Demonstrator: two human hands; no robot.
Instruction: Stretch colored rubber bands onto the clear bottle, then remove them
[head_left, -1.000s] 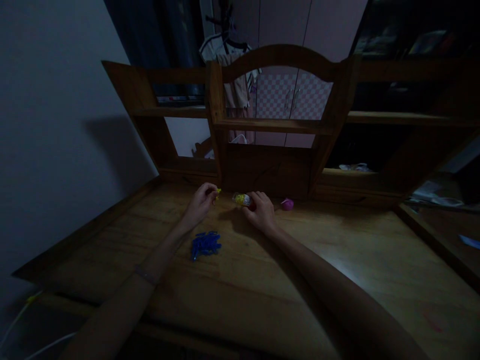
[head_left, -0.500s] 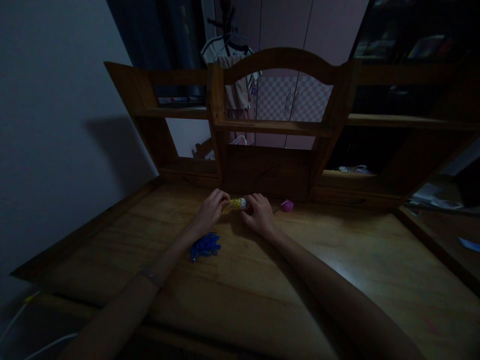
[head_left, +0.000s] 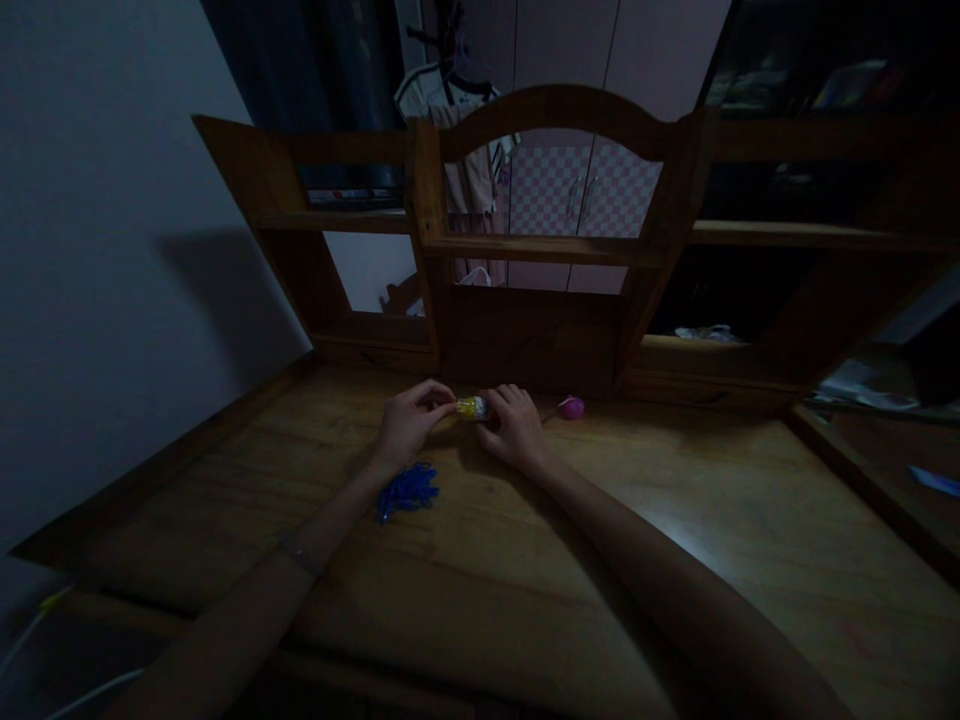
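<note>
Left hand [head_left: 409,422] has reached the clear container [head_left: 470,407] from nine o'clock.
Fingertips pinched, any hold unclear; right hand [head_left: 515,422] grips its three-o'clock end.

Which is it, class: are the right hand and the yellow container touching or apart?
Touching. The head view shows the right hand wrapped around one end of the yellow container, its fingers covering that end.

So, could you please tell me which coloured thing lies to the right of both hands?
The round pink object; the pile of thin blue pieces lies beside the left forearm, the yellow and silver container between left hand and right hand.
</note>
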